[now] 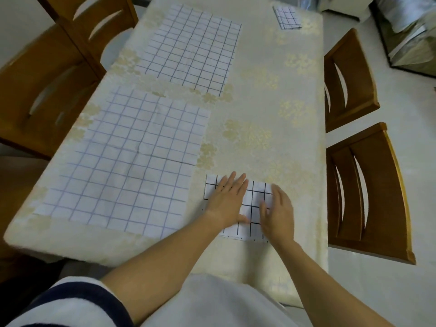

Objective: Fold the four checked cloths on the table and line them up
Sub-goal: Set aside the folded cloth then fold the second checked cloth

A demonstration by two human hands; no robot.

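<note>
A small folded white cloth with black checks (253, 204) lies near the table's front edge, right of centre. My left hand (227, 200) lies flat on its left part with straight fingers. My right hand (278, 212) rests on its right side, fingers relaxed. Two unfolded checked cloths lie spread flat on the left: the near cloth (132, 161) and the far cloth (191, 48). A folded checked cloth (287, 17) sits at the far right corner of the table.
A cream flowered tablecloth (264, 109) covers the table. Wooden chairs stand on the left (42, 90) and on the right (346, 76), (368, 192). Silvery wrapped bundles (410, 29) lie on the floor at the far right.
</note>
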